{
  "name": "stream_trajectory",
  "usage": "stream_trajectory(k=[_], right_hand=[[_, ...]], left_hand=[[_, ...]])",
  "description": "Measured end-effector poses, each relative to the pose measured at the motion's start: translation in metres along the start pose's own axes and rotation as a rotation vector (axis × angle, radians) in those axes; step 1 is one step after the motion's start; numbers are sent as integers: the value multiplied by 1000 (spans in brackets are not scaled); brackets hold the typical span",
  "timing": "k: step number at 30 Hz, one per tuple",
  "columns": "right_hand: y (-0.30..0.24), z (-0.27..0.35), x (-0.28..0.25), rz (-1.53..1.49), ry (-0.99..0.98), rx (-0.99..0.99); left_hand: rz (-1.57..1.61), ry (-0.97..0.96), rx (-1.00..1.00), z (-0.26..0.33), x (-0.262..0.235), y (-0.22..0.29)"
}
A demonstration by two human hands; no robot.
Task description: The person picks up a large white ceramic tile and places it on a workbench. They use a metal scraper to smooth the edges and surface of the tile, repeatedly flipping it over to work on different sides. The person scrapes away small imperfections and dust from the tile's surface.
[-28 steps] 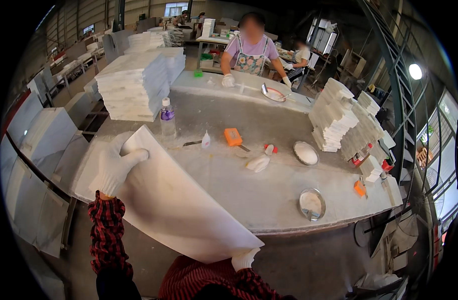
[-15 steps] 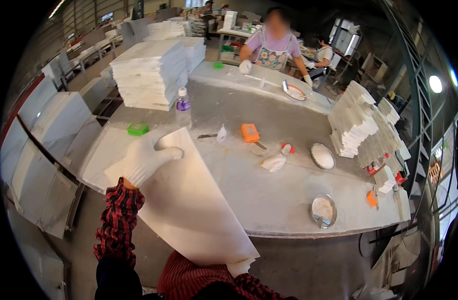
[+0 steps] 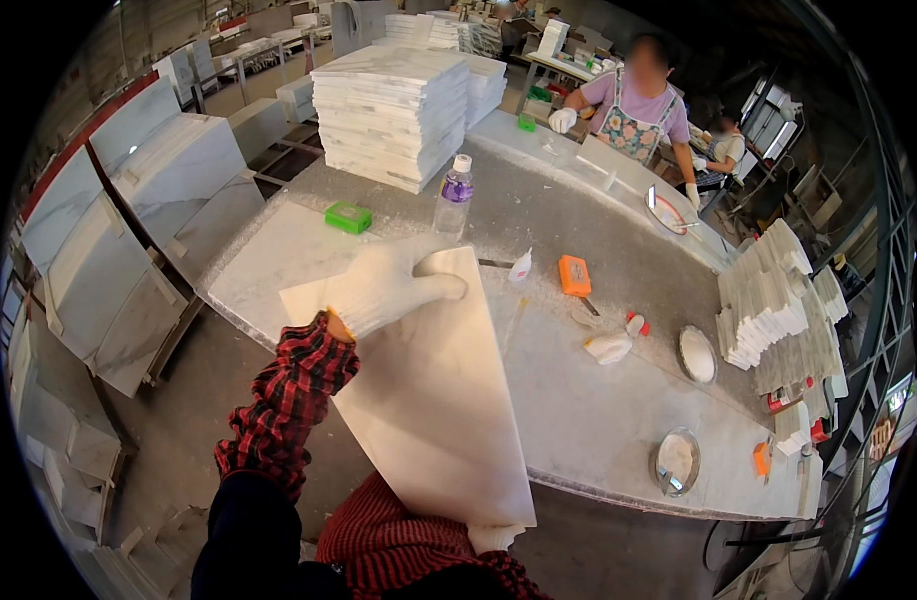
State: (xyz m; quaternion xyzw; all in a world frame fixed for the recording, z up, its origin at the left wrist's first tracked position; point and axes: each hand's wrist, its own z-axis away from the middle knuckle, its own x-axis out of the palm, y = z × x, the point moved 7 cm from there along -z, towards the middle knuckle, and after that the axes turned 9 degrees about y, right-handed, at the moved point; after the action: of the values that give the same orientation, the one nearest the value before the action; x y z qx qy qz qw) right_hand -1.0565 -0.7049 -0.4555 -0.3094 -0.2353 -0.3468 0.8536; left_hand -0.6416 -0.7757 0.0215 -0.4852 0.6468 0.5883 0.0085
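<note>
A pale, rectangular marble tile [image 3: 439, 400] is held tilted in front of my body, over the near edge of the table. My left hand [image 3: 394, 285], in a white knitted glove, grips its far end, with the thumb lying across the top face. At the near corner, my right hand [image 3: 494, 538], gloved too, holds the tile from beneath; most of its fingers are hidden. Just beyond the left hand stands a clear bottle with a purple label [image 3: 456, 195]. A green box-shaped tool [image 3: 349, 217] lies to the left of that bottle.
A tall stack of white tiles [image 3: 389, 115] stands at the back left, with slabs [image 3: 179, 165] leaning on racks beside the table. Tile piles [image 3: 764, 310], powder bowls [image 3: 697, 355] and an orange tape measure [image 3: 575, 275] are to the right. Across the table, a person [image 3: 639, 105] works.
My view has turned left, so the table and its things sit further right. The tile has swung somewhat closer to lengthwise before me, with both hands still on it.
</note>
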Motion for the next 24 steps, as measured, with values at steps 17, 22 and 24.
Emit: stream_trajectory(k=[17, 22, 24], right_hand=[[-34, 16, -5, 196, 351, 57], [-53, -22, -45, 1173, 89, -350], [-51, 7, 9, 2222, -6, -705]], left_hand=[[51, 21, 76, -3, 2, 3], [-126, -9, 94, -10, 8, -2], [-137, -18, 41, -12, 8, -12]])
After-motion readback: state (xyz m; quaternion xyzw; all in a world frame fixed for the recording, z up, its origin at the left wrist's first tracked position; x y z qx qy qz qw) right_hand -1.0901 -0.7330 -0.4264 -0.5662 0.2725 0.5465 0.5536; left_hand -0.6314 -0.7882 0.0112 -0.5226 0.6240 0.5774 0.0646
